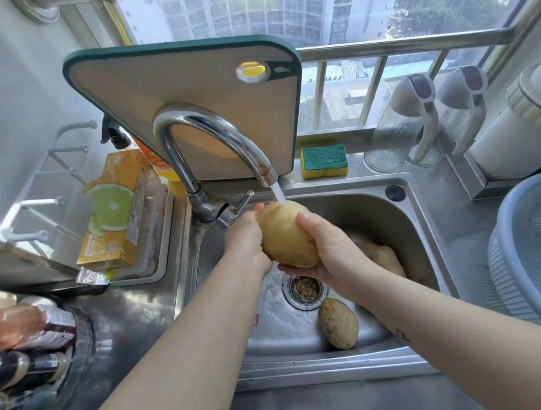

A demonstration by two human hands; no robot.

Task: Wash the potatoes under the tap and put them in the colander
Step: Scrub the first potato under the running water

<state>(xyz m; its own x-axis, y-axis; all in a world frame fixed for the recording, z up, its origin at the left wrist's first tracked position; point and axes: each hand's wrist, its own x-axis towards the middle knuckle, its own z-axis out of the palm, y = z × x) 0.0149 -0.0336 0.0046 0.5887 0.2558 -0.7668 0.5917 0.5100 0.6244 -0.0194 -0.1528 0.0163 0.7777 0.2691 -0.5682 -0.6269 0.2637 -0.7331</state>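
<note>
A large pale potato [285, 236] is held over the steel sink [403, 206], right under the water running from the chrome tap [210, 128]. My left hand [245, 236] grips its left side and my right hand [329, 252] cups it from the right and below, thumb on top. A brown potato [338, 323] lies on the sink floor near the drain [304, 290]. Another potato [381, 257] lies partly hidden behind my right forearm. The grey-blue colander [528, 247] sits on the counter at the right, and no potato is visible in it.
A cutting board [187, 91] leans against the window behind the tap. A sponge [324, 161] lies on the sink's back ledge, with two clear jugs [396, 128] to its right. An orange box [116, 211] and bottles [22, 341] crowd the left counter.
</note>
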